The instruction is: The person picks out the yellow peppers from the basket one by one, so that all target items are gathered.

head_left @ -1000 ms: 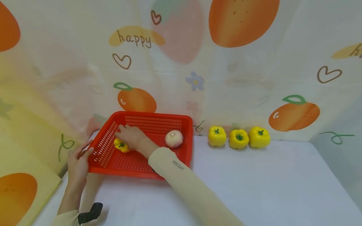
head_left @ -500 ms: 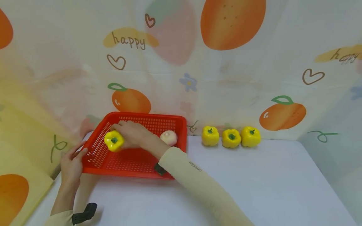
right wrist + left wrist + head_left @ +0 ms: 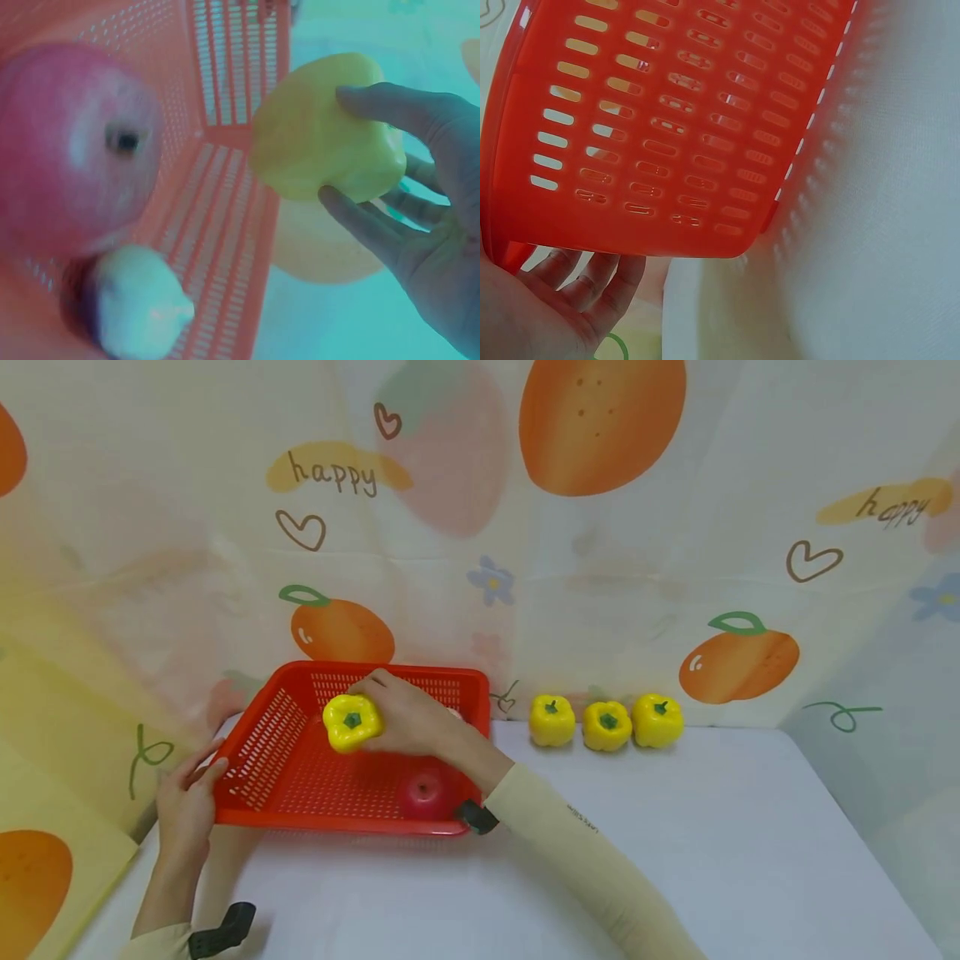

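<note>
My right hand holds a yellow bell pepper by its side, above the red plastic basket. In the right wrist view the thumb and fingers grip the pepper around one end. My left hand grips the basket's left rim, its thumb on top; in the left wrist view its fingers curl beneath the red edge. A round red fruit lies in the basket's near right part. Beside it in the right wrist view is a pale bulb with a nub, mostly hidden by my arm in the head view.
Three yellow bell peppers stand in a row on the white table, right of the basket along the back. A fruit-printed cloth hangs directly behind. A black strap mount sits on the left wrist.
My right hand has lifted the pepper from the basket's left side and moved it to the right. The red fruit has come into view. The left hand keeps its grip on the rim.
</note>
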`<state>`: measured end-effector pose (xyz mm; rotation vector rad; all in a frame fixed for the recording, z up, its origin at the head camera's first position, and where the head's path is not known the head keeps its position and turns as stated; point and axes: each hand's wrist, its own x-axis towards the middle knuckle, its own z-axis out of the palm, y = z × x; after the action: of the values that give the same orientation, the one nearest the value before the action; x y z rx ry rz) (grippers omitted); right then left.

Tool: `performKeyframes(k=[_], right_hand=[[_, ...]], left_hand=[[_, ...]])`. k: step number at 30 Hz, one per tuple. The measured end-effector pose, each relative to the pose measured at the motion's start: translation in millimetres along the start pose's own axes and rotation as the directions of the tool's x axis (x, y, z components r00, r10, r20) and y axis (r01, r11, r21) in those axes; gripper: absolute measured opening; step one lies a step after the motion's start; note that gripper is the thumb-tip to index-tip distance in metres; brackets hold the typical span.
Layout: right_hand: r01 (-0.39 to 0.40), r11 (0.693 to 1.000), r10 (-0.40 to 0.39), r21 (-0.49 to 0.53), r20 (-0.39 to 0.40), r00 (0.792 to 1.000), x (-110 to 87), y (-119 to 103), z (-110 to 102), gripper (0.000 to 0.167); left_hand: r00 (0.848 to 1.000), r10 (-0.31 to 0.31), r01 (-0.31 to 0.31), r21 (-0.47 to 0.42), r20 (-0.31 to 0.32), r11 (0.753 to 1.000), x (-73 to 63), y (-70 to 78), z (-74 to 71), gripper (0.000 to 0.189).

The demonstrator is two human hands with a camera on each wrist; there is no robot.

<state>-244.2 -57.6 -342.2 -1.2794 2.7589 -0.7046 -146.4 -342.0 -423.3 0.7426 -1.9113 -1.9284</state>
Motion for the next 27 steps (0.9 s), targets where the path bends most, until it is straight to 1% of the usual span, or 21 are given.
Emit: performKeyframes(k=[5, 12, 15, 18, 23, 27], right_hand=[[-0.01, 1.0, 0.01, 0.01, -0.024, 1.0, -14.3, 9, -12, 0.064], [-0.094, 0.993, 0.096, 0.075, -0.018, 0.995, -33.9, 28, -25, 0.067], [-0.112, 0.988, 0.117, 0.104, -0.045, 0.992, -42.4, 37, -28, 0.066], [-0.124, 0.985, 0.136, 0.123, -0.091, 0.987, -51.3, 44, -30, 0.067], [-0.109, 0.978, 0.137, 0.18, -0.148, 0.979, -65.3, 57, -34, 0.066], [-0.092, 0.974, 0.128, 0.206, -0.169, 0.977, -76.4, 64, -42, 0.067]], left_hand=[[1.0, -0.022, 0.022, 0.006, -0.013, 1.0, 0.6, 0.5, 0.1, 0.039], [1.0, -0.013, 0.013, -0.02, -0.004, 1.0, 1.9, -0.6, 0.3, 0.039], [1.0, -0.012, 0.012, -0.016, 0.004, 1.0, 2.2, -0.8, -0.9, 0.039], [1.0, -0.011, 0.011, -0.01, 0.005, 1.0, 1.5, -0.2, -1.7, 0.04], [1.0, -0.027, 0.027, -0.018, -0.006, 0.999, 0.8, 0.7, -0.6, 0.039], [0.999, -0.035, 0.035, -0.022, -0.019, 0.999, 1.2, 1.1, 1.1, 0.039]])
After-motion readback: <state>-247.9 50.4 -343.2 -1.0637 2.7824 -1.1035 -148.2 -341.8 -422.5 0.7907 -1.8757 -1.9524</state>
